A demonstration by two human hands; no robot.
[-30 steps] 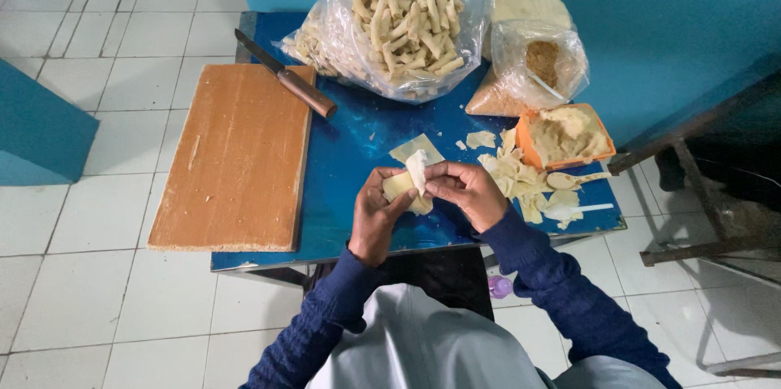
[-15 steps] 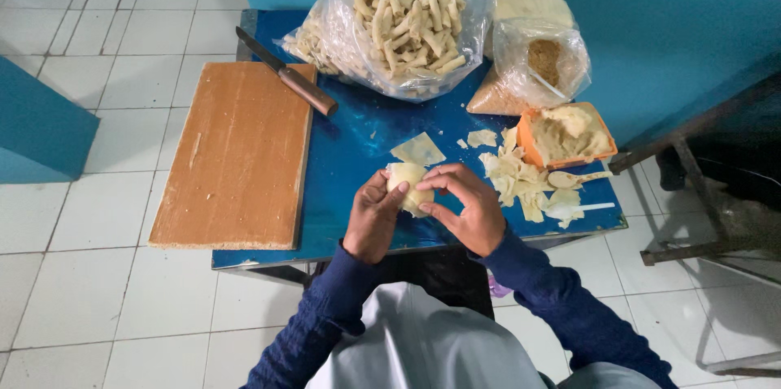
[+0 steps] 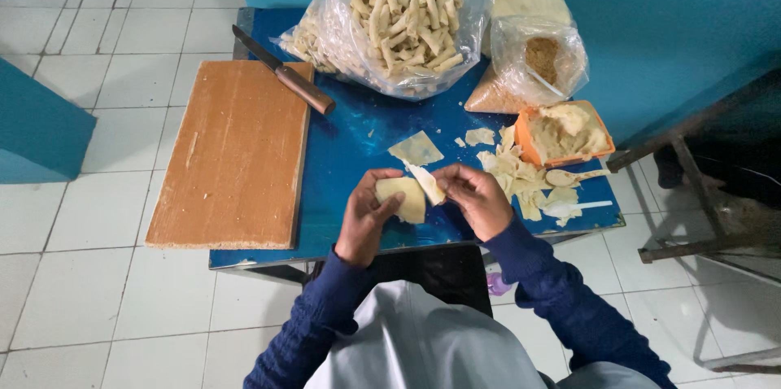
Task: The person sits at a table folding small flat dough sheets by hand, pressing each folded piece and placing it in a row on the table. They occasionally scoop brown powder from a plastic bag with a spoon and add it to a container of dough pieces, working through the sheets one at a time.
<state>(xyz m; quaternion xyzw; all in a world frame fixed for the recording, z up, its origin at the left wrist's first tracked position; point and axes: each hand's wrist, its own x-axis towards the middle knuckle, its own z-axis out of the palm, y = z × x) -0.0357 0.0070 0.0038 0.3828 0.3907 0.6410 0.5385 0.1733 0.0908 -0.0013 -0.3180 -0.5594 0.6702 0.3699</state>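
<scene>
Both hands raised just above the near edge of the blue surface (image 3: 358, 133), close together. Left hand (image 3: 364, 222) cupped under and closed on a pale wrapper (image 3: 401, 198), thumb across its lower edge. Right hand (image 3: 474, 198) pinching the wrapper's upper right corner between its fingertips. Wrapper spanning the gap between the hands, long axis running from left palm up toward right fingertips; bulk nearer the left. Loose wrapper sheet (image 3: 416, 148) just beyond the hands. Orange tub (image 3: 565, 135) beyond the right hand; board (image 3: 232, 153) and knife (image 3: 283, 70) out past the left.
</scene>
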